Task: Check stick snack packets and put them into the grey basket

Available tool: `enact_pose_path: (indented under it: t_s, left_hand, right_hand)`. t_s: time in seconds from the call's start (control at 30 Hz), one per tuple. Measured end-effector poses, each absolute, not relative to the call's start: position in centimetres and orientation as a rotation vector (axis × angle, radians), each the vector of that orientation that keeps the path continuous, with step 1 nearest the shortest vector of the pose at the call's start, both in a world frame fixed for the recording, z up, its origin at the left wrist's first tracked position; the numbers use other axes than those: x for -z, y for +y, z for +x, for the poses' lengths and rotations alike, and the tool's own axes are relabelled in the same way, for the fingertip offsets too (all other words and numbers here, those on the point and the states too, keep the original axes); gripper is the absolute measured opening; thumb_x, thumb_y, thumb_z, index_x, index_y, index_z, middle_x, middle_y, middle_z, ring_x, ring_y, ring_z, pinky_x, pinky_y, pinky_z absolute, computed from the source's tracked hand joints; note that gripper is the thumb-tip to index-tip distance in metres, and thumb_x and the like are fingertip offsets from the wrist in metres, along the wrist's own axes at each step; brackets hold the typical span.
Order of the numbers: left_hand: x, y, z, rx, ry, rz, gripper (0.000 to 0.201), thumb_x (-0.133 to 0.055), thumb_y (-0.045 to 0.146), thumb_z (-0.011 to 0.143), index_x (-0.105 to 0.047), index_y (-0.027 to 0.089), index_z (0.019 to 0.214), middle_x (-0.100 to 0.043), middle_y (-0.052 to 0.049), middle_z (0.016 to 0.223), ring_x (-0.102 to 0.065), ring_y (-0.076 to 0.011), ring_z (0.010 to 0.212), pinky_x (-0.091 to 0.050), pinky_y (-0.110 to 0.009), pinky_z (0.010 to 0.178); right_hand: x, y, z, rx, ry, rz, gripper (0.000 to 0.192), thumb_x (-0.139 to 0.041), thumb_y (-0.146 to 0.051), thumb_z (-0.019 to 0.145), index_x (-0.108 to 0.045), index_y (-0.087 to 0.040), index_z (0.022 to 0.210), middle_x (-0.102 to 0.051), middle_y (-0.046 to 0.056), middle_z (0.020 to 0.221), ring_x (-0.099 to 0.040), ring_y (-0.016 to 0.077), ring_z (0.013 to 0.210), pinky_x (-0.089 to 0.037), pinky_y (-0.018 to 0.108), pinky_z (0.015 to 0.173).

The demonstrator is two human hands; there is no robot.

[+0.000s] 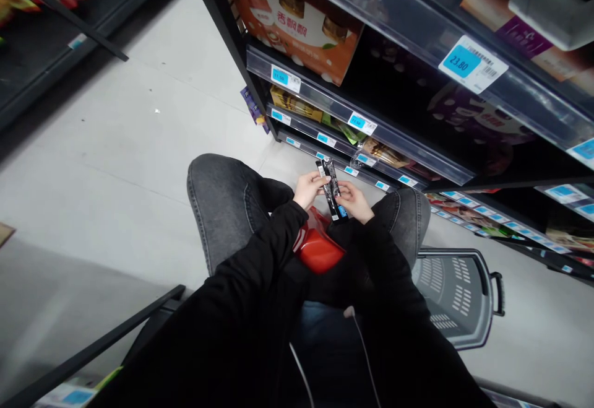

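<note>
Both of my hands meet in front of my knees around narrow black stick packets [330, 189] with white print and a blue patch at the lower end. My left hand [310, 189] pinches them from the left, thumb on top. From the right, my right hand [355, 202] grips the lower part with its fingertips. They look like two packets side by side, but I cannot tell for certain. Below the hands, a glossy red bag [320, 250] lies between my thighs, partly covered by my black sleeves.
A grey plastic basket [485, 299] stands on the floor at my right. Ahead rises a shelf with price tags [473, 63], an orange drink carton [297, 21] and packaged goods on lower levels. Another dark shelf [88, 30] is at the upper left, across the pale floor [134, 129].
</note>
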State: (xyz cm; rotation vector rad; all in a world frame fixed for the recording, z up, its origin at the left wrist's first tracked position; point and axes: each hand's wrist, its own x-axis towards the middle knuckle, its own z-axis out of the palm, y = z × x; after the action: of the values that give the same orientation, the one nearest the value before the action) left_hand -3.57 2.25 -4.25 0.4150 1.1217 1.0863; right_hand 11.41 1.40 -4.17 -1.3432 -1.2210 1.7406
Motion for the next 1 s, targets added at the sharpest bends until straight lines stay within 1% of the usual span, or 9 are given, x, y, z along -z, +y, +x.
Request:
enact_pose_path:
  t_s: [0.1, 0.2, 0.3, 0.4, 0.47, 0.63, 0.8, 0.9, 1.0]
  left_hand:
    - [4.2, 2.2, -3.5, -1.107, 1.124, 0.418, 0.028, -0.073, 0.029, 0.055, -0.058, 0.011, 0.069, -0.061, 0.001, 0.061, -0.057, -0.0092, 0.052, -0.049, -0.022, 0.051]
    - [4.3, 2.2, -3.5, -1.116, 1.132, 0.431, 0.028, -0.073, 0.03, 0.054, -0.057, 0.01, 0.067, -0.061, 0.0, 0.06, -0.055, -0.0085, 0.05, -0.047, -0.02, 0.048]
    - [4.4, 2.2, -3.5, -1.12, 1.138, 0.438, 0.029, -0.073, 0.03, 0.054, -0.058, 0.01, 0.068, -0.062, 0.0, 0.06, -0.056, -0.0093, 0.051, -0.047, -0.021, 0.048]
    - [4.4, 2.2, -3.6, -1.125, 1.146, 0.455, 0.028, -0.072, 0.03, 0.055, -0.059, 0.011, 0.07, -0.062, -0.001, 0.062, -0.058, -0.0111, 0.054, -0.048, -0.022, 0.051]
    - [4.4, 2.3, -3.7, -1.126, 1.153, 0.457, 0.027, -0.071, 0.03, 0.056, -0.059, 0.011, 0.071, -0.063, -0.001, 0.063, -0.059, -0.0123, 0.056, -0.048, -0.023, 0.051]
    - [4.5, 2.3, -3.8, -1.145, 1.158, 0.449, 0.024, -0.072, 0.027, 0.056, -0.059, 0.01, 0.067, -0.061, -0.001, 0.059, -0.059, -0.0119, 0.053, -0.045, -0.021, 0.047]
    - [4.8, 2.7, -4.4, -1.201, 1.152, 0.376, 0.024, -0.07, 0.027, 0.058, -0.058, 0.01, 0.071, -0.061, -0.002, 0.061, -0.061, -0.0132, 0.056, -0.047, -0.023, 0.051]
    - [4.8, 3.1, -5.0, -1.246, 1.184, 0.338, 0.023, -0.069, 0.027, 0.059, -0.057, 0.01, 0.071, -0.062, -0.003, 0.061, -0.062, -0.0149, 0.06, -0.047, -0.023, 0.052]
    - [4.8, 3.4, -5.3, -1.257, 1.176, 0.344, 0.022, -0.068, 0.026, 0.061, -0.056, 0.011, 0.071, -0.062, -0.004, 0.063, -0.064, -0.0158, 0.063, -0.048, -0.023, 0.053]
  right_hand:
    - [4.4, 1.4, 11.5, -1.831, -1.198, -1.288, 0.044, -0.067, -0.022, 0.059, -0.051, -0.02, 0.1, -0.062, -0.002, 0.079, -0.063, 0.0126, 0.071, -0.051, 0.029, 0.071]
    - [4.7, 1.3, 11.6, -1.922, -1.208, -1.241, 0.042, -0.066, -0.023, 0.06, -0.051, -0.019, 0.099, -0.064, -0.001, 0.079, -0.063, 0.0137, 0.072, -0.052, 0.03, 0.072]
    - [4.3, 1.2, 11.6, -2.077, -1.148, -1.2, 0.042, -0.066, -0.027, 0.063, -0.049, -0.018, 0.1, -0.065, 0.001, 0.082, -0.064, 0.0158, 0.072, -0.053, 0.031, 0.069]
    - [3.6, 1.0, 11.6, -2.254, -1.04, -1.162, 0.048, -0.066, -0.032, 0.065, -0.044, -0.018, 0.106, -0.065, 0.002, 0.084, -0.065, 0.0173, 0.068, -0.054, 0.034, 0.065]
    - [3.2, 1.0, 11.6, -2.304, -1.033, -1.134, 0.051, -0.068, -0.032, 0.063, -0.044, -0.018, 0.106, -0.065, 0.003, 0.083, -0.065, 0.0173, 0.066, -0.054, 0.034, 0.066]
    - [2.9, 1.0, 11.5, -2.281, -1.092, -1.145, 0.052, -0.072, -0.023, 0.057, -0.046, -0.018, 0.101, -0.064, 0.002, 0.085, -0.066, 0.0148, 0.067, -0.054, 0.031, 0.071]
    - [3.1, 0.6, 11.4, -2.285, -1.077, -1.087, 0.049, -0.07, -0.014, 0.054, -0.047, -0.018, 0.097, -0.061, 0.0, 0.089, -0.066, 0.0138, 0.074, -0.054, 0.031, 0.075]
    - [3.2, 0.2, 11.3, -2.249, -1.092, -1.11, 0.048, -0.067, -0.012, 0.055, -0.048, -0.019, 0.099, -0.06, 0.0, 0.088, -0.064, 0.0148, 0.078, -0.056, 0.032, 0.071]
    - [3.3, 0.0, 11.2, -2.189, -1.109, -1.174, 0.046, -0.066, -0.015, 0.058, -0.049, -0.017, 0.101, -0.061, 0.001, 0.086, -0.064, 0.0158, 0.078, -0.056, 0.033, 0.068]
